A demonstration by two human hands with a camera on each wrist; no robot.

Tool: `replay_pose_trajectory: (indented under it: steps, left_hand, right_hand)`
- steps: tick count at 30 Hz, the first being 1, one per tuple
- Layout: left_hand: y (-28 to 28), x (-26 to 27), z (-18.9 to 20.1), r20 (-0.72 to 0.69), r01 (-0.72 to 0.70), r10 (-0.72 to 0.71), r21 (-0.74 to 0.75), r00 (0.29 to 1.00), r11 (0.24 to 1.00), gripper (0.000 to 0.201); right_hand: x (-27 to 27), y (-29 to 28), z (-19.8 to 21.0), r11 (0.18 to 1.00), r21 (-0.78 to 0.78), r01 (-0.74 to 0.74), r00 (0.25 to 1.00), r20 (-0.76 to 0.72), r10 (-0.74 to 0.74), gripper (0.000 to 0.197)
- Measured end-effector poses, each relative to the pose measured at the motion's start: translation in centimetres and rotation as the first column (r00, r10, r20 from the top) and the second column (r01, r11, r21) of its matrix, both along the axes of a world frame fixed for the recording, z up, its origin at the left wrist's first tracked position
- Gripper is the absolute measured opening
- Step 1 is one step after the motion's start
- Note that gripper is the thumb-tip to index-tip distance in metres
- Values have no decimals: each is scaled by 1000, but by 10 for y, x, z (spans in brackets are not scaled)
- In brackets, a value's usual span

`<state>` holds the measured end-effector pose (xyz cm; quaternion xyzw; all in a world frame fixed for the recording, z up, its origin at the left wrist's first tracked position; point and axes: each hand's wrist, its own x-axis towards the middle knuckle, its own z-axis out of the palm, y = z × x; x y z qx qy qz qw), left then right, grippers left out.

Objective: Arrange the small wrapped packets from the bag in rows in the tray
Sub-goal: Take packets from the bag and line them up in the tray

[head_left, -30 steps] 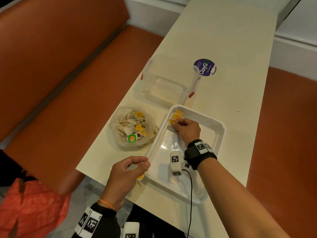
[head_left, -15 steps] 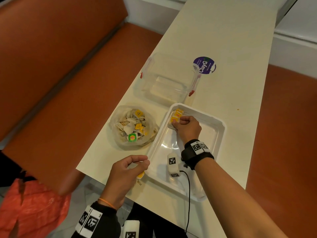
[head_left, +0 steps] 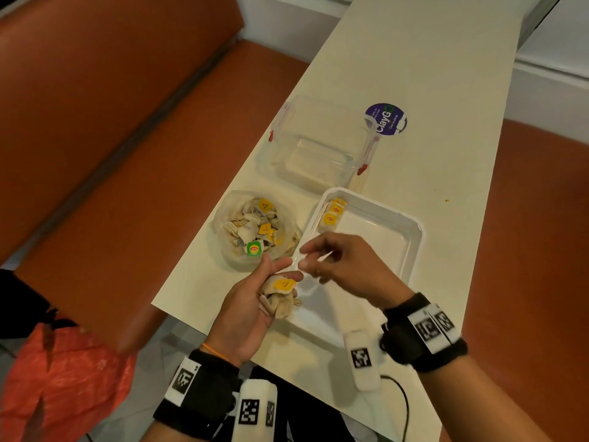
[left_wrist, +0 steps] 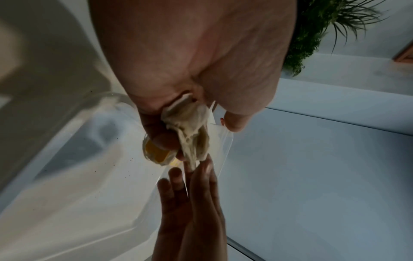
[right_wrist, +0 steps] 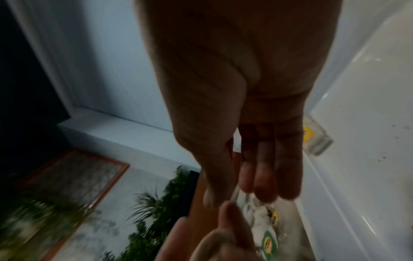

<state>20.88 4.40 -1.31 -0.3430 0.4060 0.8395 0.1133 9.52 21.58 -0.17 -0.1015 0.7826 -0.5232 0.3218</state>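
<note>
My left hand is palm up over the tray's near left rim and grips a bunch of beige packets with a yellow tag on top; the same packets hang from its fingers in the left wrist view. With its fingers stretched out, my right hand reaches to that bunch, and its fingertips touch the bunch's end. Nothing sits between them. The white tray holds a short row of yellow-tagged packets in its far left corner. The clear bag of packets lies left of the tray.
An empty clear plastic box with red clips stands beyond the tray. A purple round sticker is on the cream table behind it. The table's left edge drops to an orange bench. An orange-red bag lies at lower left.
My right hand has left the packets in the tray's far corner and drawn back to my left hand. My left hand has risen and turned palm up, showing its bunch.
</note>
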Motion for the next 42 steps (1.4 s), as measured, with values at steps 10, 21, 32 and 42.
replay_pose_trajectory:
  steps: [10,21,32,42]
  left_hand:
    - [8,4,14,-104,178,-179,-26,978,984,54]
    - [4,21,6,-34,264,-269,-109,963,958,46]
    - [8,25,0,-73,229,-234,-73,969,971,28]
    - [23,21,-2,-40,221,-231,-175,972,960,35]
  right_hand:
    - [47,13,18,967,177,-183,884,-400,241,24]
    - [33,22,31,991,0,-135,963,-234,131,15]
    - [32,30,17,965,-259,-46,999,13,51,11]
    - [27,45,-3,971,-220,-98,990,75,117,10]
